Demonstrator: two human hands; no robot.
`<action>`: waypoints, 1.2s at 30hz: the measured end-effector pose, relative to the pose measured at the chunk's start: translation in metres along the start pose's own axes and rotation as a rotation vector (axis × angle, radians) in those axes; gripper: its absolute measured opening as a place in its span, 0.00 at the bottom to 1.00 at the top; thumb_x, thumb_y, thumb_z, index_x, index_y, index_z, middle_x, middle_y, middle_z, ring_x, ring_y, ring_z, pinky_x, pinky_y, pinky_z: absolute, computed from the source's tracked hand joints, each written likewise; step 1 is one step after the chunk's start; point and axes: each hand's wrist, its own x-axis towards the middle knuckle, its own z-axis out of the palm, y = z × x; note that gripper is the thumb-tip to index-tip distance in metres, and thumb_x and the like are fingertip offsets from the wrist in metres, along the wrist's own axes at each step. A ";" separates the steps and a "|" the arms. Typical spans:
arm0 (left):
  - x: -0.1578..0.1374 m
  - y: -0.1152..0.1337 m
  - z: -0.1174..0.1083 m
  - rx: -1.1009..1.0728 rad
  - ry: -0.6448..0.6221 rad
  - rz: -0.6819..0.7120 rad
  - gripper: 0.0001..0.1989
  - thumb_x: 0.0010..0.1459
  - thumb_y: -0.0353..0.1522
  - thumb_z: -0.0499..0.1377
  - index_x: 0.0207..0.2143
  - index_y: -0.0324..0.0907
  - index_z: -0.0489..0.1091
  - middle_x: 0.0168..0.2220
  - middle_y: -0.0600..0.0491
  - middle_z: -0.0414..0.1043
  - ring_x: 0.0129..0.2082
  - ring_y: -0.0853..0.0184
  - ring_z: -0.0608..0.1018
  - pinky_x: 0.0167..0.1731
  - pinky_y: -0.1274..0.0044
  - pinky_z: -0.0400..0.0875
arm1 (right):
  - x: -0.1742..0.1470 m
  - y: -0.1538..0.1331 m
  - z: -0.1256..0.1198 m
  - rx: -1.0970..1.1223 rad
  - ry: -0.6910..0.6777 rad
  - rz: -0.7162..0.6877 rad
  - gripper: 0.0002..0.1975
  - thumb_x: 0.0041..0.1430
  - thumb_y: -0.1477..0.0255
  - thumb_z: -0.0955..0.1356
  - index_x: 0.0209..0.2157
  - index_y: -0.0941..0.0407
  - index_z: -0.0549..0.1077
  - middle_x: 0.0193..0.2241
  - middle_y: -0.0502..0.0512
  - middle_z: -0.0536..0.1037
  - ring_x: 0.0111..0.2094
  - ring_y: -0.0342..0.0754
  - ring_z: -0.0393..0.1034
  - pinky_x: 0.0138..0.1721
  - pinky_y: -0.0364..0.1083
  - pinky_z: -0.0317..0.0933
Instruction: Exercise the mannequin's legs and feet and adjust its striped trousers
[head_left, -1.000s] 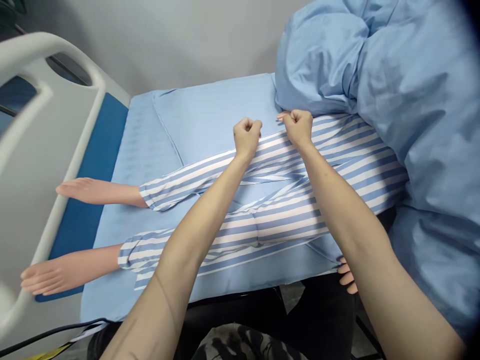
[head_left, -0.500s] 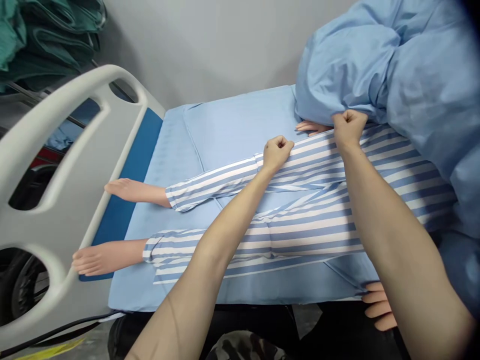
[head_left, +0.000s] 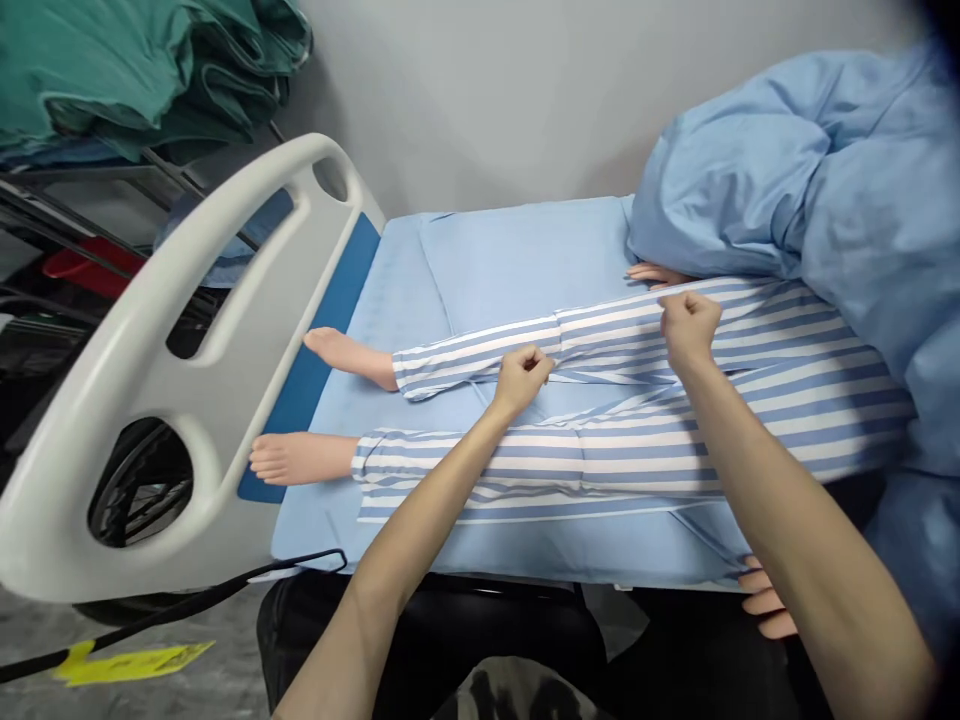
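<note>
My left hand is closed in a fist over the lower legs, near the far knee, with nothing showing in it. Farther right, my right hand is also a fist, above the far thigh, with no cloth visibly gathered in it. Beneath both hands are blue-and-white striped trousers, worn by a manikin-like figure lying on the bed. Its bare near foot and far foot point toward the footboard. A bunched light-blue quilt covers the upper part, with the figure's far fingers sticking out under its edge.
The light-blue bed sheet lies against a grey wall. A white footboard with openings stands at left. Behind it, green folded cloths sit on a rack. A black cable with a yellow tag crosses the lower left.
Both fists have come nearer to me: the right from the quilt's edge to over the thigh, the left from the far knee toward the gap between the legs. The view has shifted left.
</note>
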 end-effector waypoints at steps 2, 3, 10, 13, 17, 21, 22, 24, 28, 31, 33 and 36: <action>-0.023 0.000 -0.022 0.004 0.026 -0.009 0.13 0.51 0.32 0.59 0.16 0.41 0.61 0.16 0.58 0.62 0.20 0.74 0.63 0.25 0.79 0.58 | -0.034 -0.012 0.013 0.068 0.001 0.070 0.20 0.51 0.77 0.69 0.15 0.55 0.55 0.12 0.41 0.53 0.17 0.36 0.46 0.21 0.42 0.44; -0.033 -0.001 -0.033 0.006 0.044 -0.012 0.13 0.51 0.32 0.59 0.16 0.41 0.62 0.16 0.58 0.62 0.20 0.74 0.63 0.25 0.79 0.58 | -0.052 -0.021 0.022 0.111 -0.025 0.091 0.20 0.51 0.75 0.69 0.15 0.55 0.55 0.12 0.41 0.54 0.16 0.37 0.47 0.21 0.41 0.44; -0.096 0.006 -0.109 0.080 0.271 0.030 0.14 0.51 0.33 0.58 0.16 0.41 0.61 0.16 0.58 0.61 0.20 0.74 0.63 0.25 0.79 0.59 | -0.185 -0.101 0.112 0.324 -0.334 0.169 0.22 0.50 0.65 0.70 0.15 0.54 0.54 0.13 0.42 0.55 0.17 0.37 0.47 0.22 0.42 0.45; -0.115 0.016 -0.135 0.093 0.344 0.063 0.14 0.52 0.34 0.58 0.16 0.41 0.61 0.16 0.58 0.61 0.20 0.74 0.63 0.25 0.79 0.59 | -0.229 -0.135 0.156 0.373 -0.456 0.158 0.23 0.51 0.64 0.70 0.16 0.54 0.53 0.14 0.43 0.53 0.19 0.38 0.47 0.23 0.42 0.45; -0.128 0.023 -0.164 0.028 0.471 0.086 0.14 0.52 0.34 0.59 0.17 0.41 0.61 0.17 0.58 0.62 0.21 0.74 0.64 0.26 0.79 0.61 | -0.276 -0.152 0.201 0.427 -0.524 0.213 0.22 0.51 0.62 0.68 0.16 0.53 0.52 0.14 0.43 0.52 0.19 0.38 0.46 0.23 0.43 0.46; -0.132 0.010 -0.181 -0.018 0.568 0.065 0.15 0.51 0.35 0.58 0.17 0.42 0.59 0.16 0.59 0.60 0.20 0.74 0.63 0.26 0.79 0.61 | -0.304 -0.139 0.224 0.362 -0.549 0.275 0.22 0.51 0.60 0.67 0.15 0.53 0.52 0.14 0.43 0.51 0.20 0.38 0.46 0.23 0.43 0.45; -0.133 0.004 -0.182 -0.021 0.567 0.037 0.15 0.51 0.35 0.58 0.16 0.42 0.59 0.16 0.59 0.59 0.20 0.74 0.63 0.25 0.79 0.60 | -0.306 -0.136 0.225 0.347 -0.548 0.284 0.22 0.51 0.60 0.68 0.15 0.53 0.52 0.14 0.43 0.51 0.20 0.38 0.46 0.23 0.43 0.45; -0.136 -0.010 -0.181 0.007 0.540 -0.031 0.15 0.51 0.36 0.58 0.16 0.41 0.59 0.16 0.59 0.60 0.20 0.74 0.63 0.25 0.79 0.59 | -0.305 -0.133 0.224 0.340 -0.534 0.299 0.23 0.51 0.60 0.68 0.16 0.53 0.52 0.15 0.43 0.52 0.20 0.39 0.46 0.24 0.43 0.46; -0.140 -0.022 -0.172 0.087 0.442 -0.095 0.15 0.50 0.35 0.59 0.16 0.41 0.60 0.16 0.59 0.60 0.20 0.75 0.62 0.25 0.79 0.58 | -0.292 -0.134 0.208 0.337 -0.525 0.274 0.23 0.53 0.60 0.68 0.17 0.54 0.52 0.15 0.44 0.52 0.20 0.39 0.46 0.24 0.43 0.48; -0.139 -0.013 -0.167 0.021 0.446 -0.089 0.15 0.52 0.35 0.58 0.17 0.41 0.61 0.16 0.58 0.62 0.20 0.74 0.64 0.25 0.79 0.60 | -0.286 -0.128 0.195 0.270 -0.542 0.229 0.24 0.53 0.60 0.68 0.17 0.54 0.51 0.16 0.44 0.51 0.21 0.39 0.46 0.24 0.43 0.47; -0.136 -0.003 -0.163 0.001 0.453 -0.054 0.15 0.53 0.36 0.58 0.17 0.41 0.61 0.17 0.58 0.63 0.20 0.74 0.64 0.26 0.79 0.61 | -0.285 -0.124 0.190 0.239 -0.544 0.221 0.24 0.53 0.59 0.68 0.16 0.54 0.51 0.16 0.44 0.51 0.21 0.40 0.47 0.24 0.43 0.47; -0.132 0.002 -0.156 0.024 0.406 0.003 0.15 0.53 0.36 0.58 0.17 0.41 0.62 0.17 0.58 0.63 0.21 0.73 0.65 0.27 0.79 0.62 | -0.282 -0.124 0.186 0.272 -0.521 0.250 0.25 0.53 0.57 0.68 0.16 0.54 0.51 0.15 0.44 0.51 0.21 0.40 0.47 0.25 0.43 0.48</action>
